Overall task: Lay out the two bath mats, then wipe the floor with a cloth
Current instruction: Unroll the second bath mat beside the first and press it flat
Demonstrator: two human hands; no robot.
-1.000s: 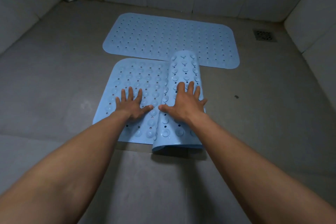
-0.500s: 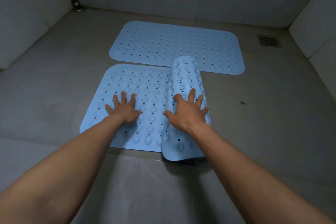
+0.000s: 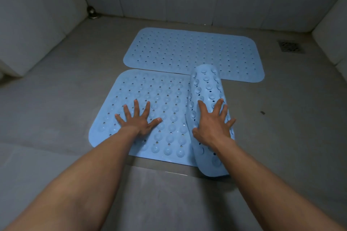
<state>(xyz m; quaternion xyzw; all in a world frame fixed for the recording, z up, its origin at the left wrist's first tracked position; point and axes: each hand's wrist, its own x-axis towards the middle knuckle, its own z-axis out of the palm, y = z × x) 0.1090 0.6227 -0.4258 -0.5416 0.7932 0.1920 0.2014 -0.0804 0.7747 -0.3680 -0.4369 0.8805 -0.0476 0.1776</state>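
Near mat (image 3: 150, 110): light blue, studded with suction cups and holes; lain flat on the floor (image 3: 56, 103) under the left hand; its right part is rolled under the right hand
Rolled part (image 3: 208, 88): curled upward, cup side outward; its far end is seen overlapping the edge of the far mat, contact not certain
Far mat (image 3: 193, 52): laid flat beyond both hands, fully spread
Left hand (image 3: 138, 120): fingers spread wide, palm pressed flat on the near mat; nothing gripped
Right hand (image 3: 213, 124): fingers splayed over the top of the roll, pressed on it rather than closed round it
Step judged: second mat partly unrolled; wiping not begun; no cloth is seen
Risk, spring-back: the roll may be expected to curl again if pressure is lifted early; cause, the set of the rubber
Risk, overlap: the far end could be left lying on the far mat; cause, skewed unrolling
Risk, slip: the flat part could be dragged sideways; cause, cups facing up
Containers: none seen; floor drain (image 3: 290, 46) beyond the right hand, nothing seen in it
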